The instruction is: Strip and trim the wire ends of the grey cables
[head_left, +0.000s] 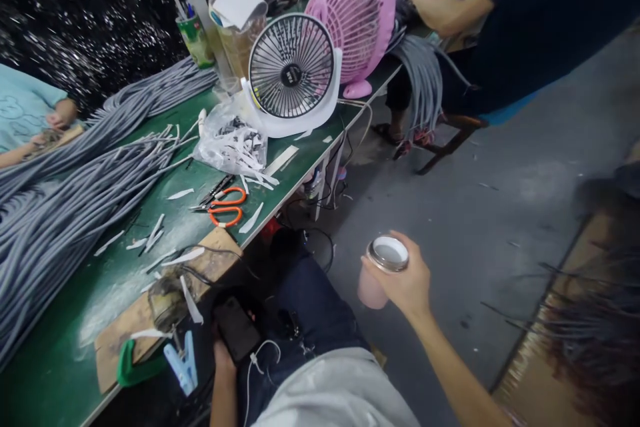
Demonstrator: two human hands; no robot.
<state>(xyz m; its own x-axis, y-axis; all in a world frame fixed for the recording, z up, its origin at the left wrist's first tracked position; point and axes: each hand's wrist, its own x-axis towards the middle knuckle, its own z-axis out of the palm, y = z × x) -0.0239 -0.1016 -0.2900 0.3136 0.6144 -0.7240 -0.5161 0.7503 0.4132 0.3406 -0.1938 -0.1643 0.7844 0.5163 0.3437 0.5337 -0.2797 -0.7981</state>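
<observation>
Your right hand (414,277) is wrapped around a pale pink cup (371,288) with a shiny metal rim and white lining; its top is open, but its contents can't be made out. You hold it out past the near edge of the green tabletop (273,197), above grey floor (480,227) that stretches away rightward. Your left hand (221,349) grips a dark phone (239,330) over your lap. A clear bag (213,137) of paper strips (246,147) sits near that edge; a can (197,41) holding pens stands toward the far edge.
</observation>
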